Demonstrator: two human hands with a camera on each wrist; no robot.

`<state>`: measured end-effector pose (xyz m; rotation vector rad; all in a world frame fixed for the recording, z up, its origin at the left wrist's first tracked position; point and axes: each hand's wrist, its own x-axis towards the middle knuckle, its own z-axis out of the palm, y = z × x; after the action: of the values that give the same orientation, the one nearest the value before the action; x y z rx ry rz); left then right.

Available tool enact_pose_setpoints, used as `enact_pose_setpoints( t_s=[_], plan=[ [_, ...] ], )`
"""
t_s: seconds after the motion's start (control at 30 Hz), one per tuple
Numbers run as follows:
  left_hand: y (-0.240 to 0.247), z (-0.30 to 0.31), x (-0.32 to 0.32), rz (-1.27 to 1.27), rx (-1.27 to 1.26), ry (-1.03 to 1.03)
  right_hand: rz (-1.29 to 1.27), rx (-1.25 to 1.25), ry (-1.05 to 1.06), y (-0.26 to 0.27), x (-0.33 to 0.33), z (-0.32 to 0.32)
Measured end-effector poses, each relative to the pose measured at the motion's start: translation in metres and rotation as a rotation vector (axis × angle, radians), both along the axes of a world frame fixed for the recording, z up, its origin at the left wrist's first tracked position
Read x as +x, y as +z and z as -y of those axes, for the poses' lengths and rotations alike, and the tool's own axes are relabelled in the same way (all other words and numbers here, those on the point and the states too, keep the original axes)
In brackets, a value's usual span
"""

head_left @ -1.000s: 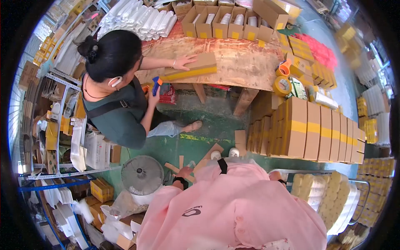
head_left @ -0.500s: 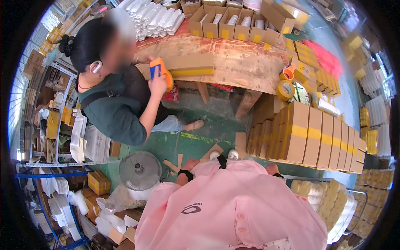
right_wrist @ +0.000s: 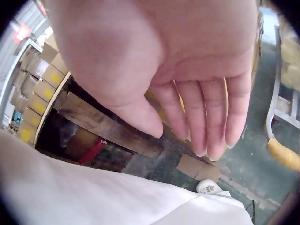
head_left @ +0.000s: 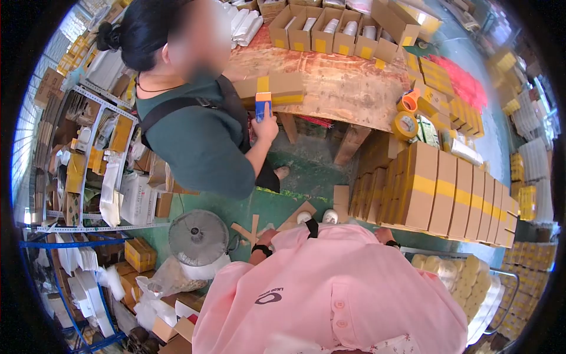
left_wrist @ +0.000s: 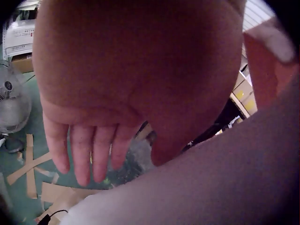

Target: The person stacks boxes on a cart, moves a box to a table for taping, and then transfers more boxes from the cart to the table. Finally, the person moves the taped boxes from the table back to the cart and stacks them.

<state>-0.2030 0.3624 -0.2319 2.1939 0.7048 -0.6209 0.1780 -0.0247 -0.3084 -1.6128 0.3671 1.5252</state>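
Observation:
My left hand [left_wrist: 126,89] hangs at my side, its fingers straight and holding nothing. Cardboard strips [left_wrist: 30,168] lie on the green floor beyond its fingertips. In the right wrist view my right hand [right_wrist: 192,61] also hangs down, fingers extended and palm bare. It is beside the pink shirt [head_left: 330,283], near a metal-framed cart [head_left: 510,283] with wrapped goods. In front of me another person [head_left: 200,124] stands at the wooden table [head_left: 354,88], gripping a blue and orange tape dispenser [head_left: 263,107] over a long taped cardboard box [head_left: 286,88].
Taped boxes [head_left: 421,183] are stacked right of the table. A row of open cartons [head_left: 318,44] lines its back. Orange tape dispensers and a yellow tape roll [head_left: 405,125] sit at its right end. A floor fan [head_left: 198,237] and loaded shelves [head_left: 76,230] stand on the left.
The other person has leaned toward the table, bringing the tape dispenser onto the box, where a yellow tape strip now crosses the top. My hands still hang at my sides after a slight swing.

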Motion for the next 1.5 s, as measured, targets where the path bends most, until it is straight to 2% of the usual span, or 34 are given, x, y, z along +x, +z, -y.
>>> enact_pose_setpoints(
  t_s=[0.03, 0.13, 0.23, 0.27, 0.33, 0.43, 0.53, 0.63, 0.7, 0.73, 0.93, 1.07, 1.13, 1.23, 1.33, 1.4, 1.47, 1.5],
  plan=[
    [0.013, 0.000, 0.004, -0.009, -0.009, -0.024, -0.015, 0.006, -0.006, -0.003, 0.001, 0.000],
    [0.046, 0.003, 0.014, -0.044, -0.188, 0.188, -0.054, 0.016, -0.030, 0.004, -0.002, -0.006],
    [0.044, 0.007, 0.009, 0.122, -0.166, 0.245, 0.195, -0.123, 0.084, 0.029, -0.011, -0.017],
    [0.037, 0.007, 0.007, 0.106, -0.224, 0.269, 0.270, -0.062, 0.163, 0.035, -0.014, -0.019],
    [0.018, 0.002, 0.004, 0.072, -0.339, 0.317, 0.420, 0.059, 0.321, 0.014, -0.015, -0.007],
    [0.029, 0.001, 0.010, 0.028, -0.096, 0.045, 0.617, 0.080, 0.497, 0.003, -0.017, 0.000],
    [-0.030, -0.002, -0.013, 0.026, -0.192, 0.289, 0.768, 0.050, 0.614, 0.002, -0.022, 0.000],
    [-0.019, -0.004, -0.008, -0.002, -0.188, 0.226, 0.936, 0.052, 0.744, -0.003, -0.025, 0.003],
    [-0.011, -0.005, -0.005, -0.021, -0.186, 0.186, 1.125, 0.085, 0.957, -0.007, -0.025, 0.005],
    [-0.008, -0.006, -0.005, -0.031, -0.184, 0.167, 1.301, 0.123, 1.112, -0.009, -0.025, 0.006],
    [-0.014, -0.007, -0.006, -0.029, -0.225, 0.212, 1.344, -0.022, 1.359, -0.007, -0.031, -0.002],
    [-0.027, -0.008, -0.011, 0.116, -0.139, 0.185, 1.344, 0.015, 1.351, 0.006, -0.033, -0.008],
    [-0.026, -0.010, -0.009, 0.116, -0.138, 0.183, 1.344, 0.009, 1.337, 0.000, -0.033, -0.008],
    [-0.024, -0.011, -0.007, 0.066, -0.164, 0.187, 1.392, 0.078, 1.191, -0.011, -0.035, -0.003],
    [-0.022, -0.011, -0.006, 0.039, -0.177, 0.186, 1.383, 0.053, 1.270, -0.007, -0.034, -0.004],
    [-0.021, -0.010, -0.005, 0.029, -0.180, 0.187, 1.202, 0.023, 0.929, 0.003, -0.040, -0.005],
    [-0.018, -0.011, -0.006, 0.021, -0.181, 0.187, 1.108, 0.015, 0.758, 0.014, -0.044, -0.007],
    [-0.018, -0.011, -0.005, 0.018, -0.181, 0.182, 1.110, 0.022, 0.754, 0.014, -0.044, -0.007]
  ],
)
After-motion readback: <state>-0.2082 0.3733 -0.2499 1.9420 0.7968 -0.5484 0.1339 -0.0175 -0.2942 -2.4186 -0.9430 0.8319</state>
